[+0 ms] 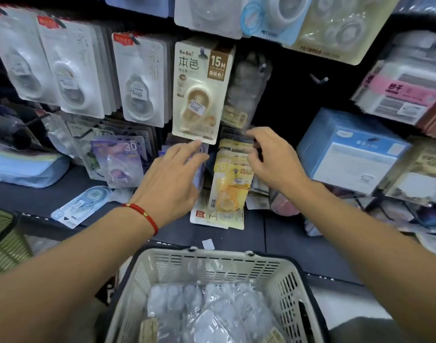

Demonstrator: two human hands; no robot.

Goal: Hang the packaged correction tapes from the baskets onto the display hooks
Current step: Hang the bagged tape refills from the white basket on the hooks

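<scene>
A cream basket [289,273] stands below me with several clear-wrapped correction tape packs [212,310] inside. On the display hang a beige 15M pack [199,90] and, to its right, a blurred grey pack [249,87] on a hook. Below them sits a row of yellow packs [233,184]. My left hand [172,179] is open, its fingertips under the beige pack's lower edge and against purple packs behind. My right hand [271,157] is half curled with the thumb out, touching the tops of the yellow packs and holding nothing I can see.
A bare hook [318,79] sticks out right of the grey pack. White packs [137,80] fill hooks at left, blue boxes [348,154] at right. A loose blue pack [80,206] lies on the dark shelf [273,233]. A green basket [4,246] stands at left.
</scene>
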